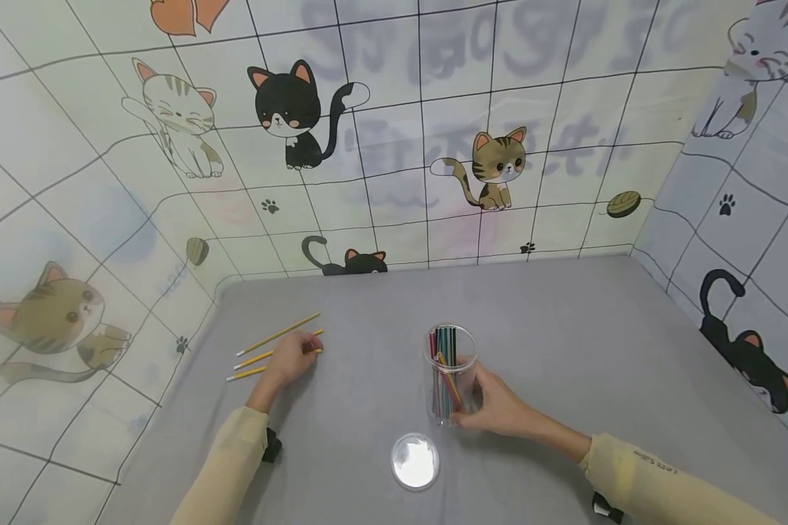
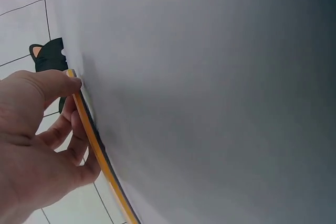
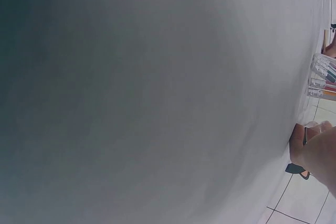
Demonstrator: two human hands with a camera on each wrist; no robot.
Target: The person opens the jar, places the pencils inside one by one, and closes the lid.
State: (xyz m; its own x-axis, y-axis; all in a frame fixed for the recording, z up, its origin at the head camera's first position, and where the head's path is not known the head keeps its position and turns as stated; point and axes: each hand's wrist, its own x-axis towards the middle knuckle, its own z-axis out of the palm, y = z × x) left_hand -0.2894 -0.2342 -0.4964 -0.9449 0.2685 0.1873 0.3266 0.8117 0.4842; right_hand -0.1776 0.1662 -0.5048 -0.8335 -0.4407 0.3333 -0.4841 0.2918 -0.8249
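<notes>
Pencils [image 1: 278, 335]: three, yellow, roughly parallel on grey table [image 1: 538, 313], left of jar [image 1: 466, 343], well apart from it; farthest one clear of the hand, two nearer ones partly covered by it.
Left hand [image 1: 293, 359]: over the two nearer pencils, toward their right ends.
Left fingers [image 2: 77, 142]: bent, nearly closed, pinching one pencil near its end; others curl along the shaft. Cannot tell which of the two nearer pencils.
Right hand [image 1: 499, 405]: at jar's right side, low on the wall.
Right fingers [image 1: 468, 421]: parted by the jar's width, thumb on near side, others round the far side, gripping it. Right wrist view catches the hand only at the edge; contact unclear there.
Jar: clear, upright on table.
Sticks [image 1: 443, 339]: red, teal, black, inside jar, mostly upright; a yellow one slants across.
Lid [image 1: 415, 462]: clear, round, flat on table, near jar, on the person's side, touched by neither hand.
Sleeves [image 1: 230, 459]: pale yellow, both arms.
Wall [image 1: 400, 160]: white, gridded, cat prints.
</notes>
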